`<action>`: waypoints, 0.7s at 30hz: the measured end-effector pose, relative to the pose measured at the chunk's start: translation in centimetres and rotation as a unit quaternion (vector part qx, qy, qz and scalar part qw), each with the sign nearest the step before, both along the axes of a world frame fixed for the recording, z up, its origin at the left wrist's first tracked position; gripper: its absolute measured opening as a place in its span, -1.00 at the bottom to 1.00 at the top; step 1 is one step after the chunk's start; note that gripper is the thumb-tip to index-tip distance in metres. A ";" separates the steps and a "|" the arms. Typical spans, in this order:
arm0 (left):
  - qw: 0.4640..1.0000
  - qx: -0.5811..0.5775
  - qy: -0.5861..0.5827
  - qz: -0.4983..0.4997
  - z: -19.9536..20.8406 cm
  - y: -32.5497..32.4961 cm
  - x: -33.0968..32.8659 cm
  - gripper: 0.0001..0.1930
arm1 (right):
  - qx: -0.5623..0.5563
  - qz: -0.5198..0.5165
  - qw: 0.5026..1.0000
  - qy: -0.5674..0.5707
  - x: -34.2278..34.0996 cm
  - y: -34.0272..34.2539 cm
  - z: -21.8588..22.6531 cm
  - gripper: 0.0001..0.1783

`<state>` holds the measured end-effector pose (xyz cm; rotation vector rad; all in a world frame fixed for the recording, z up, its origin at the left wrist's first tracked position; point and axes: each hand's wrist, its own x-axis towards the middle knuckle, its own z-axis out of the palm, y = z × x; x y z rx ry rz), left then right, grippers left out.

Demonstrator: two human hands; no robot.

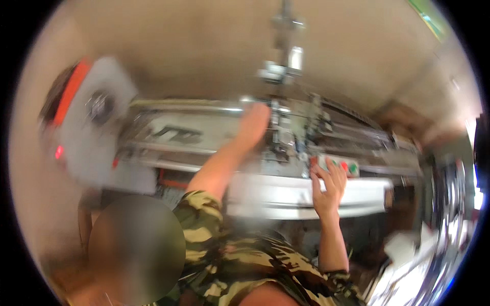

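My left hand (254,122) reaches forward to the middle of a long metal machine (173,135), beside its central clamp-like mechanism (286,137). Motion smears its fingers, and whether it grips anything there is hidden. Over a small control box (352,167) with red and green push buttons, my right hand (331,186) has its fingers stretched out and apart. The fingertips are at the box's left part, and the hand appears to hold nothing. Camouflage-patterned sleeves cover my upper arms.
A white beam (311,196) runs along the machine's near side. On the left stands a grey housing (102,127) with an orange edge and a red light. A vertical metal post (286,51) rises behind the mechanism. Shiny, blurred long pieces (408,265) lie at lower right.
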<state>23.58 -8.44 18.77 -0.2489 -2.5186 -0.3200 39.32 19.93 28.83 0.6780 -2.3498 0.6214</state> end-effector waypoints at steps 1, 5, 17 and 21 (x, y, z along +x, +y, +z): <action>0.996 -0.007 0.087 -0.021 0.3 0.2 0.5 -0.87 | -0.018 0.006 1.000 -0.018 -0.2 0.7 -0.7 -0.70; 0.980 -0.176 0.028 0.089 3.0 2.2 0.7 -0.84 | -0.011 0.079 0.992 -0.101 -0.4 5.5 -2.9 -0.65; 0.964 -0.155 -0.017 0.216 3.4 3.9 0.6 -0.84 | 0.012 0.217 0.953 -0.209 -3.2 20.9 -3.6 -0.63; 0.963 -0.159 -0.053 0.209 4.1 4.9 1.1 -0.84 | 0.031 0.253 0.947 -0.197 -4.3 17.9 -1.8 -0.63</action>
